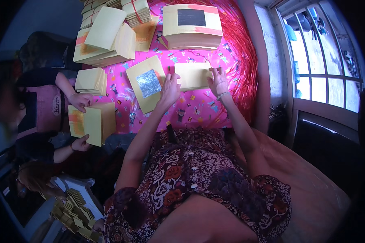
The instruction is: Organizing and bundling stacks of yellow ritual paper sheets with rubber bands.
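A small stack of pale yellow paper [192,75] lies on the pink patterned table cover, between my two hands. My left hand [171,88] grips its left end with bent fingers. At the other end, my right hand [219,83], with a bracelet at the wrist, holds the right edge between thumb and fingers. Beside my left forearm lies a tilted yellow sheet with a silver foil square [145,95]. Beyond my hands stands a thick stack of yellow paper [192,38], topped by a dark square between orange-red bands.
Long red strands [247,60] hang along the table's right edge. At the left, a person's hands [81,102] hold another yellow stack [95,121]. More yellow stacks [105,44] fill the far left, some tied with red string. A barred window [324,60] is at the right.
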Motion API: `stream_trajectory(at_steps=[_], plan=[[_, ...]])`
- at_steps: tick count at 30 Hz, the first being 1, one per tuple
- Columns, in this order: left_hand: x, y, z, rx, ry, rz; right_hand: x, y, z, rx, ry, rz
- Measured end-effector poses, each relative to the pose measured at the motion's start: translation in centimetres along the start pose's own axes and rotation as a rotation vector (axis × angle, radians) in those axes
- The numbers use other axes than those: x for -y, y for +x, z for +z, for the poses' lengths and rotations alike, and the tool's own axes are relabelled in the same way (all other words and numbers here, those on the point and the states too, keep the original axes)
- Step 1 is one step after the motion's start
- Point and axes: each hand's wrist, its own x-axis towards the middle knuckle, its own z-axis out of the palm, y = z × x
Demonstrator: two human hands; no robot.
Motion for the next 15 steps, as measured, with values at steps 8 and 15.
stream_trajectory(at_steps=[8,15], plan=[[4.2,-5.9,-6.3,0.018,0.082,0.110,5.2,-0.6,-0.6,0.181,0.149,-0.513],[6.1,-7.7,-5.4,0.081,0.203,0.081,9.2,-1.9,4.7,0.434,-0.166,-0.772]])
